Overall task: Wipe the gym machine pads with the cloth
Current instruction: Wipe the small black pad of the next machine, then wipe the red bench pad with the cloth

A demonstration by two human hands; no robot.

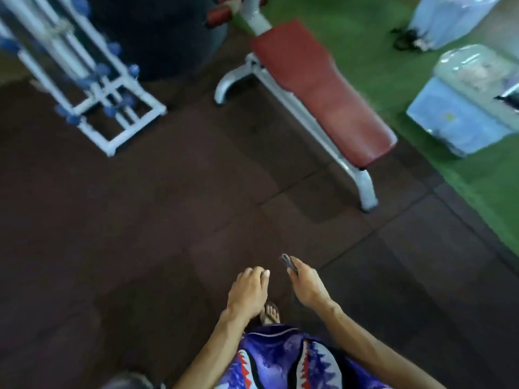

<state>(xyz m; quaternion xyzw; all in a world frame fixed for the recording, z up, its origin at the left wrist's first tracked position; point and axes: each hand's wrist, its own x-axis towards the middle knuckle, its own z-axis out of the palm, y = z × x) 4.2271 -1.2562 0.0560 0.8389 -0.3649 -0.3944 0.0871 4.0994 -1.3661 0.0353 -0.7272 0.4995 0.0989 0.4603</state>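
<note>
Cloth is hard for us to make out: the only candidate is a small dark grey piece [289,264] sticking out past the fingers of our right hand, and the blur keeps us from saying what it is.

Far left, we see a white tubular rack [92,80] with blue knobs standing on the dark rubber floor [140,220]. Toward the middle, a bench with a long red pad [323,91] on a grey metal frame [362,186] runs diagonally, well apart from our hands. To its right lies green turf [379,51] with pale blue plastic-wrapped boxes [463,108] on it.

Low in the middle, our left hand [248,293] hangs palm down, fingers loosely curled and touching nothing. Just beside it, our right hand [306,287] is closed around the dark piece. Purple patterned shorts [280,360] and a sandalled foot [270,314] show below.
</note>
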